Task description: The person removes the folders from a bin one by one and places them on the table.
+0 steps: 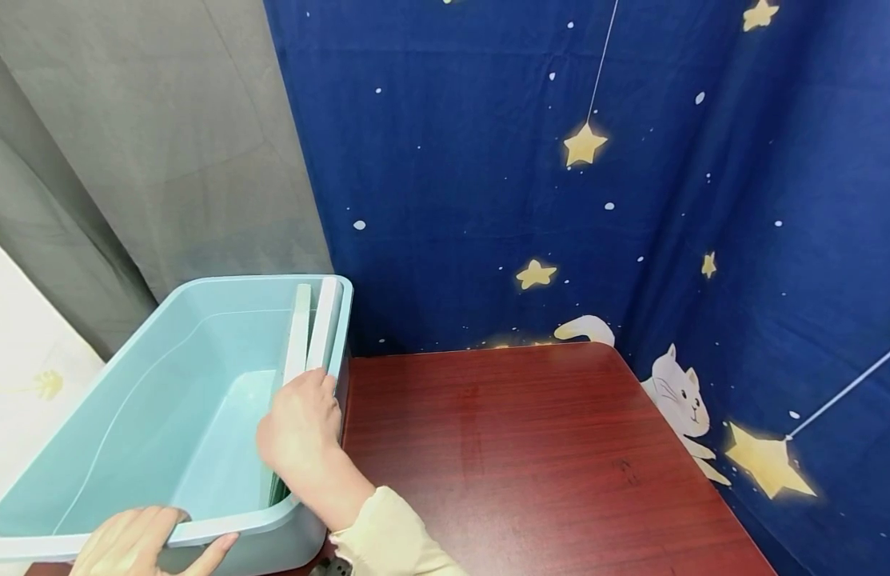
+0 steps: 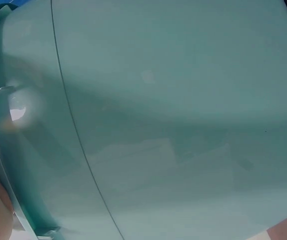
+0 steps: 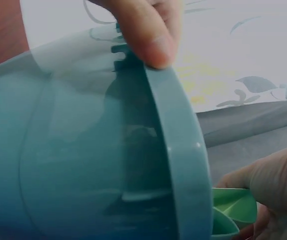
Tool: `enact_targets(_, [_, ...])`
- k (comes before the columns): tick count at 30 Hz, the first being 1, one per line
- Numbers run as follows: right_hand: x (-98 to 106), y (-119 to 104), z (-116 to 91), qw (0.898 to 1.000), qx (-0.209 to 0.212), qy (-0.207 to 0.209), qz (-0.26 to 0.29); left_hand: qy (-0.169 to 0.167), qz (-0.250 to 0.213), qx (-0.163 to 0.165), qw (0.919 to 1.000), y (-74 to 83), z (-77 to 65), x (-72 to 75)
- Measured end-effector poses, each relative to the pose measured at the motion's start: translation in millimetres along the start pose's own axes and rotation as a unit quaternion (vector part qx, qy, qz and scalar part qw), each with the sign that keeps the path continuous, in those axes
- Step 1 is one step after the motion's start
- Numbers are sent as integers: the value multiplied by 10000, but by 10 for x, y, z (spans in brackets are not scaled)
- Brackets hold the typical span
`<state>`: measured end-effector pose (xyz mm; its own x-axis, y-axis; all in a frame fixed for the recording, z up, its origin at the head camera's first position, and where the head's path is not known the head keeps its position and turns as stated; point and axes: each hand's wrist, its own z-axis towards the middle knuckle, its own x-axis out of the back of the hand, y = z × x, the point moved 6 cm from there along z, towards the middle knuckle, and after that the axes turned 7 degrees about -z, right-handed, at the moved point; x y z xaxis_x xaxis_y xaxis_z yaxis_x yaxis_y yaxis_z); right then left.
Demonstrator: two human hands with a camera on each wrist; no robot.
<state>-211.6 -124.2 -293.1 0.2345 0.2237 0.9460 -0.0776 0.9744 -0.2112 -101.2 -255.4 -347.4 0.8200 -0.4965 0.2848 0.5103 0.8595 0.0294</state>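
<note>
Head, tub: pale-blue plastic tub (image 1: 289,548) on red-brown wooden table (image 1: 516,448), grey cloth curtain (image 1: 164,152) behind; left hand (image 1: 131,542) grips rim (image 1: 246,522), right hand (image 1: 301,428) holds long whitish-green flat pieces (image 1: 298,328) inside, masking near ends.
Left wrist, wall (image 2: 178,95): fills frame; hand cut off.
Right wrist, rim: hides some right fingers.

Glossy reddish-brown wood-grain table (image 1: 516,440), rounded at the far right corner, with faint dark marks (image 1: 627,472) toward the right edge. Behind the far edge, deep-blue fabric curtain (image 1: 452,160) with yellow printed stars (image 1: 584,146) and white printed specks (image 1: 609,206). By the far right corner, curled white printed tail (image 1: 588,326); just beside the right edge, white printed cat (image 1: 679,392). Left of the blue, plain grey fabric curtain (image 1: 185,144); farther left, white fabric sheet (image 1: 13,320) with pale yellow paw print (image 1: 49,385).
</note>
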Motion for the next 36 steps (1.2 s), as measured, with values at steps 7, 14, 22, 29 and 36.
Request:
enact_targets(7, [27,69,16,9986,22,14,526,-28,-4,65,10000,42,28,19])
enact_targets(14, [48,111,9,9928,-60,37,1197,-632,25,377,9973,52,45,21])
enact_targets(22, [123,201,1,9813,242,44,1910,-778,-43,392,9962,57,60,14])
enact_targets(29, [105,290,65,9597,268,-51,2797,-825,-37,459,9955,13,22,-2])
enact_targets(36, [101,392,135,9377,314,298,3446,-974,-7,413,9944,-32,-23,-27])
